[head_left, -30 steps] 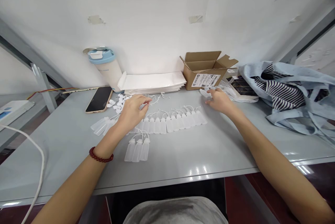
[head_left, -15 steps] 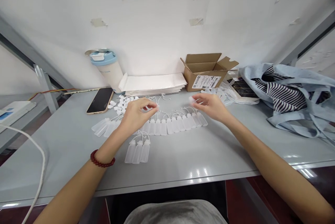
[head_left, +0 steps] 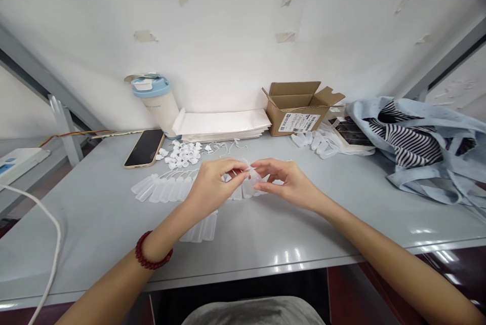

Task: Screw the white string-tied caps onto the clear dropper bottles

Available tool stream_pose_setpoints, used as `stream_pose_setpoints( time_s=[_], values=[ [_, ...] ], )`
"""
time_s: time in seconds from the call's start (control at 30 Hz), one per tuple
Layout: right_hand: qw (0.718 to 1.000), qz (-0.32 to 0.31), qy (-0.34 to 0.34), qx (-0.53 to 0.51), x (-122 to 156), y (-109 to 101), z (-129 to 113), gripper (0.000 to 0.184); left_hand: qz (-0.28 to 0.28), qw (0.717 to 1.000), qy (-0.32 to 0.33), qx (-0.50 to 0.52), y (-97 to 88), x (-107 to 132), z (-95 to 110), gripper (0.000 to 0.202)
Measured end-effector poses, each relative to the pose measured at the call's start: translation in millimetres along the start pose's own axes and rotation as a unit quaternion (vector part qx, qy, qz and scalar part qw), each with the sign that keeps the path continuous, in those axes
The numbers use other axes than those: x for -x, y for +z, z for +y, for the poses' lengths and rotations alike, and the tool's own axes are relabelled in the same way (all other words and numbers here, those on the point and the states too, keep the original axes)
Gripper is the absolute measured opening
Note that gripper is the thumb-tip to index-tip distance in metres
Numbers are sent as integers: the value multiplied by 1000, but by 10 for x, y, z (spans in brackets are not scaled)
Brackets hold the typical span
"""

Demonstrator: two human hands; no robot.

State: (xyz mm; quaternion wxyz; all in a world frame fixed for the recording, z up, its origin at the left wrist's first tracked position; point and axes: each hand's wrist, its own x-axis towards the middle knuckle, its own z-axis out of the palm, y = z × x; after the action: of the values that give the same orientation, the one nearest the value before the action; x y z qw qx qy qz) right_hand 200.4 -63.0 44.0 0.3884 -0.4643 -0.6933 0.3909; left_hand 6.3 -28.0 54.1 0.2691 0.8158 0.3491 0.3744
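Note:
My right hand is closed, fingertips and thumb around a small translucent plastic tube. My left hand meets it at the tube's upper end, finger and thumb pinched on what looks like a white cap, mostly hidden by the fingers. Under and beside both hands runs a row of translucent tubes with white tops and thin cord loops; my hands cover its middle and right part. Nearer the table's front lies a small group of similar tubes, partly behind my left wrist.
Loose white caps and thin white cords lie behind my left hand. Loose tubes sit before an open cardboard box. A phone, tumbler, white envelopes and cloth bag stand around.
My right hand has moved left and toward me with the tube, and my left hand slightly right and toward me. The two hands, earlier apart, now meet above the row.

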Motion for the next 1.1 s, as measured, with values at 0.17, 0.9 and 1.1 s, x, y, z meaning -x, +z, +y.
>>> stream_pose_setpoints(
  time_s=[0.17, 0.9, 1.1],
  values=[
    [1000, -11, -9, -18, 9, -14, 4, 38, 36, 999, 11, -37, 6, 5, -54, 10],
    [987, 65, 35, -141, -32, 28, 71, 30, 27, 983, 167, -78, 114, 95, -45, 24],
    [974, 74, 56, -207, -37, 36, 27, 29, 61, 982, 159, -86, 119, 92, -8, 24]
  ],
)
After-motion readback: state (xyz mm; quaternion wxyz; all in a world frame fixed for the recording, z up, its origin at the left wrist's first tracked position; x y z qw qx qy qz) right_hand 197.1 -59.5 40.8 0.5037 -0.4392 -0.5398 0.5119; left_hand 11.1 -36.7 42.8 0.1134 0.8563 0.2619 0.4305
